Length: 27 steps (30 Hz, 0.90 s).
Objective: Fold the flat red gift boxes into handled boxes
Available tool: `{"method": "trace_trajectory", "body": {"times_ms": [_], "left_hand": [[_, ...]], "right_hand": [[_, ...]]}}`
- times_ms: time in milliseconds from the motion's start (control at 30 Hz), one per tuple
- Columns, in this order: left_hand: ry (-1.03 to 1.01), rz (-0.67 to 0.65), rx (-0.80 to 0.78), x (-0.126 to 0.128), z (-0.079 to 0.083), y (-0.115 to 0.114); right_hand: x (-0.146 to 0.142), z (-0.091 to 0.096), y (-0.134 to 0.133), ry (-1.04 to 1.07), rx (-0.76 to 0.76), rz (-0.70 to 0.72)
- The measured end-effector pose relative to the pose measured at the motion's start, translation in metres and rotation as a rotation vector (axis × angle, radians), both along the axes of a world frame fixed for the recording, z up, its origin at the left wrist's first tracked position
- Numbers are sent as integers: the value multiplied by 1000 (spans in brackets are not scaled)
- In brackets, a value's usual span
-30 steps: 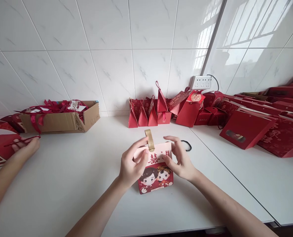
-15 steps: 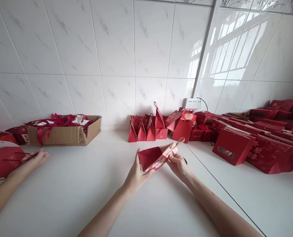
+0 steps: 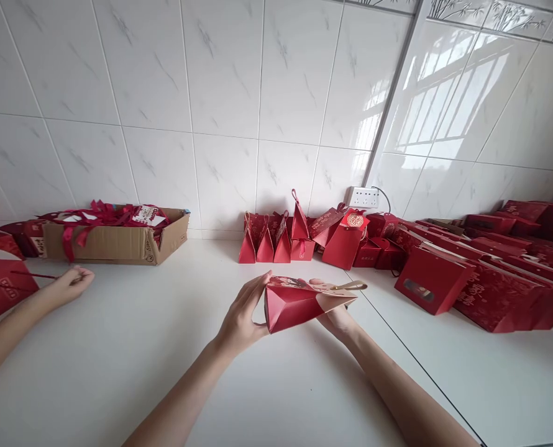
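Observation:
A red and pink gift box (image 3: 299, 301) with a gold ribbon handle is lifted above the white table (image 3: 141, 372), lying on its side with the red bottom facing me. My left hand (image 3: 245, 313) grips its bottom end with curled fingers. My right hand (image 3: 335, 313) holds it from underneath near the pink top, mostly hidden by the box. At the far left another person's hand (image 3: 69, 285) pinches thin red strings by a red box (image 3: 1, 285).
A cardboard carton (image 3: 118, 239) full of red ribbons sits back left. Small red triangular boxes (image 3: 276, 239) stand against the tiled wall. Larger red gift bags (image 3: 467, 273) lie piled along the right side. A white power strip (image 3: 363, 197) hangs on the wall.
The box stood upright on the table a second ago; both my hands have lifted and tipped it onto its side. The view has tilted upward.

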State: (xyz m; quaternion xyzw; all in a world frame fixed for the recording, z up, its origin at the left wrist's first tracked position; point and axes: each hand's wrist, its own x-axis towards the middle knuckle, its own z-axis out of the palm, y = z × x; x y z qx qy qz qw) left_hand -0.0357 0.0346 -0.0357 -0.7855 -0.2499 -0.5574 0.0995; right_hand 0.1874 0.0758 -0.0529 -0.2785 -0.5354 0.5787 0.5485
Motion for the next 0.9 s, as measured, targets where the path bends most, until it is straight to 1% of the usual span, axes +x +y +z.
{"method": "trace_trajectory", "body": {"times_ms": [67, 100, 133, 167, 267, 300, 333, 367, 467, 567, 633, 800, 900], "left_hand": [[-46, -12, -72, 0, 2, -2], [-97, -25, -153, 1, 3, -2], [-176, -47, -269, 1, 4, -3], [-280, -82, -420, 2, 6, -3], [-652, -252, -982, 6, 11, -1], [-735, -302, -1129, 7, 12, -1], [-786, -340, -1235, 8, 12, 0], [-809, -364, -1301, 10, 13, 0], [-831, -394, -1377, 12, 14, 0], [-854, -415, -1441, 13, 14, 0], [-869, -416, -1472, 12, 15, 0], [-945, -364, -1482, 11, 15, 5], [-1006, -331, -1440, 12, 15, 7]], "right_hand": [[-1, 1, 0, 47, -49, 37], [-1, 3, 0, 68, -70, 53], [-2, 4, -1, 81, -86, 60], [-3, 5, -1, 92, -97, 58], [-9, 8, -6, 129, -119, 15], [-11, 9, -7, 145, -132, 5], [-13, 10, -9, 162, -147, 1], [-15, 12, -10, 176, -165, 2], [-17, 17, -15, 210, -230, 27], [-15, 22, -18, 259, -311, 83], [-14, 23, -19, 278, -329, 123], [-18, 21, -23, 203, -275, 166], [-22, 21, -27, 50, -149, 116]]}}
